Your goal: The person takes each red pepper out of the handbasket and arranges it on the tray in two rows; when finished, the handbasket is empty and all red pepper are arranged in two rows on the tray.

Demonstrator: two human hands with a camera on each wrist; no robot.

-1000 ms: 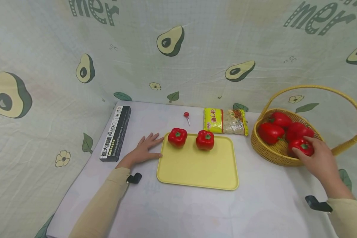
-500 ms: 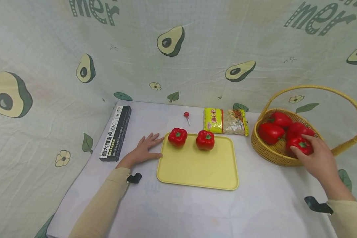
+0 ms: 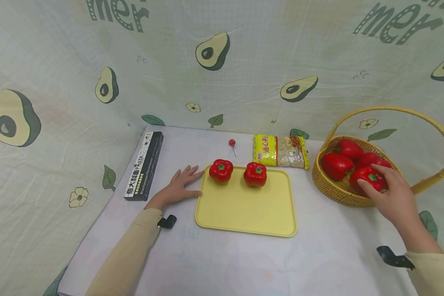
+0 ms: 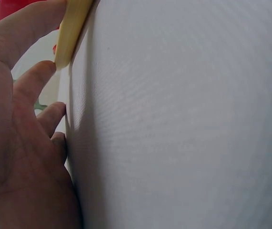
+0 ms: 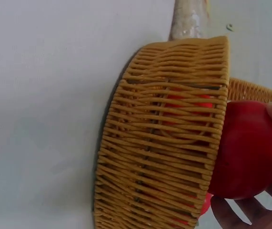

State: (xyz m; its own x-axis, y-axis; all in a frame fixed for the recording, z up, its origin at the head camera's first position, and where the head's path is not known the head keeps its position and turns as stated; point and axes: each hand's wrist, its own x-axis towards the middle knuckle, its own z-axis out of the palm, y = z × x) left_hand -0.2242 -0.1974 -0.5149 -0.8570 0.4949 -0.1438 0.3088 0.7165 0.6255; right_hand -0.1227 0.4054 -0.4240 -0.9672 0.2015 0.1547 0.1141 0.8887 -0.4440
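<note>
My right hand grips a red bell pepper with a green stem, thumb on one side and fingers on the other. In the right wrist view the bell pepper shows above the rim of the wicker basket. Several other red vegetables lie inside the basket. On the left, my left hand lies with spread fingers at the edge of a yellow tray; thumb and index finger touch its rim. Two red bell peppers, one at the back left and one beside it, stand on the tray.
A black and white pasta box lies left of my left hand. Behind the tray are a red lollipop and a yellow bag of macaroni. The basket's tall handle arches over its right side. A printed cloth hangs behind the table.
My right hand has shifted the bell pepper slightly left and up within the basket, toward its near rim. The left hand and the tray stay where they were.
</note>
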